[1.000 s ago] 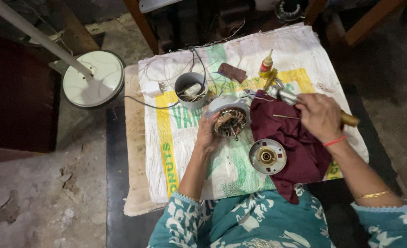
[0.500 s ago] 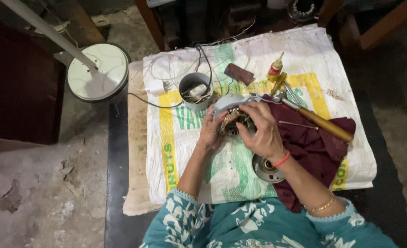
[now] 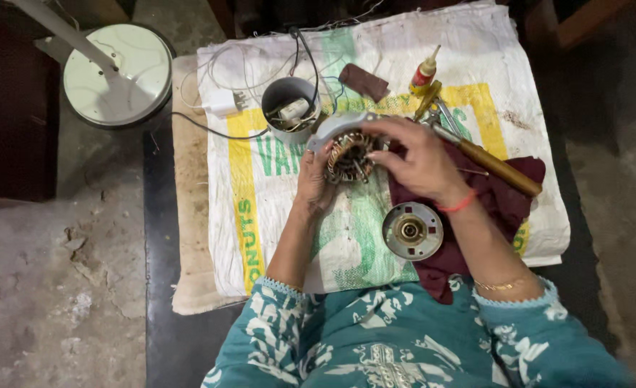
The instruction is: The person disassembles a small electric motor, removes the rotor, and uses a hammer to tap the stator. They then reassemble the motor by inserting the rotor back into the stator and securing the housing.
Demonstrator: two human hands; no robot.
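A small motor stator (image 3: 348, 154) with copper windings in a grey metal housing is held over a white woven sack (image 3: 260, 208). My left hand (image 3: 313, 179) grips its left side from below. My right hand (image 3: 417, 159) rests on its right side, fingers curled over the windings. A round metal motor end cover (image 3: 412, 231) lies on a maroon cloth (image 3: 497, 208) just below my right wrist.
A grey cup (image 3: 288, 108) with wires and small parts, a white plug adapter (image 3: 222, 103), a glue bottle (image 3: 424, 72), a wooden-handled tool (image 3: 497, 167) and a dark brown block (image 3: 363, 81) lie on the sack. A white fan base (image 3: 120, 75) stands on the floor at left.
My right hand left the wooden-handled tool on the cloth and came left onto the motor stator. The left hand kept its hold on the stator.
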